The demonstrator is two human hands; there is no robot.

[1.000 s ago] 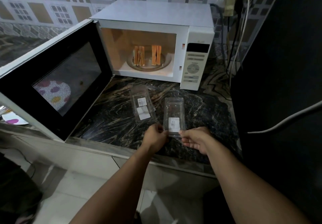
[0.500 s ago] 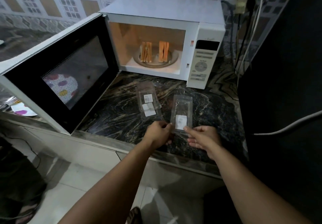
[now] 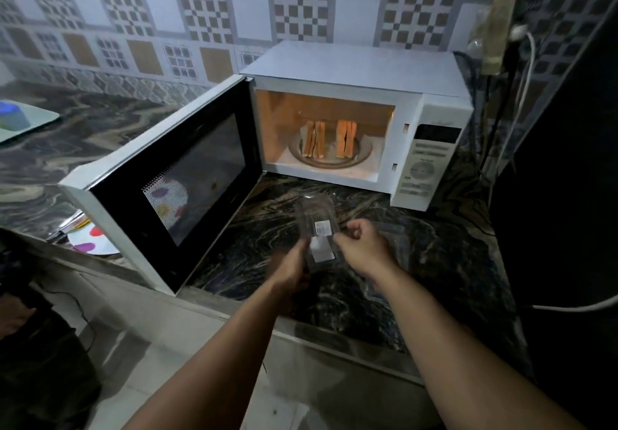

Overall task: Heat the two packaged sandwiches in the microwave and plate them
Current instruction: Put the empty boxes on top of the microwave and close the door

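Two sandwiches (image 3: 329,143) stand upright, unwrapped, on the glass turntable (image 3: 363,155) inside the white microwave (image 3: 354,64). The cavity is lit and the microwave door (image 3: 180,178) hangs wide open to the left. In front of it, just above the dark marble counter (image 3: 261,255), both hands hold a clear empty plastic package (image 3: 319,239) with white labels. My left hand (image 3: 294,267) grips its left edge. My right hand (image 3: 361,245) pinches its right edge with curled fingers. I cannot tell whether a second package lies under or beside it.
A white plate with coloured dots (image 3: 90,240) lies on the counter behind the open door. A pale tray with a blue object (image 3: 15,120) sits far left. A dark tall appliance (image 3: 561,195) and white cables (image 3: 525,71) close off the right side.
The view has lifted and swung left. Both hands moved left from the single-label package to one showing two labels, and now hold it between them.
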